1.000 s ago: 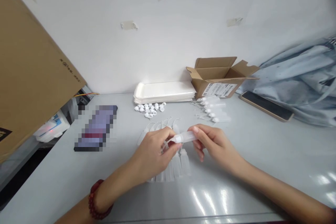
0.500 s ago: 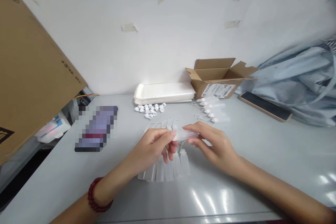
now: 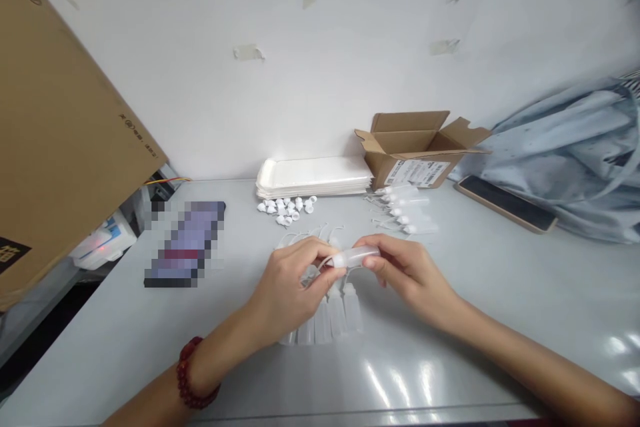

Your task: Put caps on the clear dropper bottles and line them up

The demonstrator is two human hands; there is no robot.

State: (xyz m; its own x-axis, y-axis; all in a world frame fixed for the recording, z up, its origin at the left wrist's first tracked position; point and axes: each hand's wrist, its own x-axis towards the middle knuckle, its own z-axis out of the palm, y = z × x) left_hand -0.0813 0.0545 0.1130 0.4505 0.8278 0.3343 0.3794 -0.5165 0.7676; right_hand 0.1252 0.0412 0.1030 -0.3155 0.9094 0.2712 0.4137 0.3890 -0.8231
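A translucent plastic squeeze bottle (image 3: 357, 255) with a white nozzle cap lies almost level between my two hands, above the table. Thumb and fingers of my left hand (image 3: 293, 283) pinch it at the capped end, on the left. At the other end, my right hand (image 3: 407, 267) grips the bottle's base between thumb and fingers. Beneath and partly behind my left hand, several similar bottles (image 3: 337, 317) lie side by side, their thin strap-like tails pointing away from me.
Small white caps (image 3: 287, 207) lie loose before a stack of white sleeves (image 3: 315, 177). More bottles (image 3: 407, 210) lie near an open cardboard box (image 3: 410, 153). A phone (image 3: 505, 203) rests at right by a bluish cloth (image 3: 570, 160); a blurred-out device (image 3: 187, 240) lies left.
My left hand has turned so its back faces me more, and its fingers now close round the capped end. The bottle shows more plainly, and my right fingers have closed on its base.
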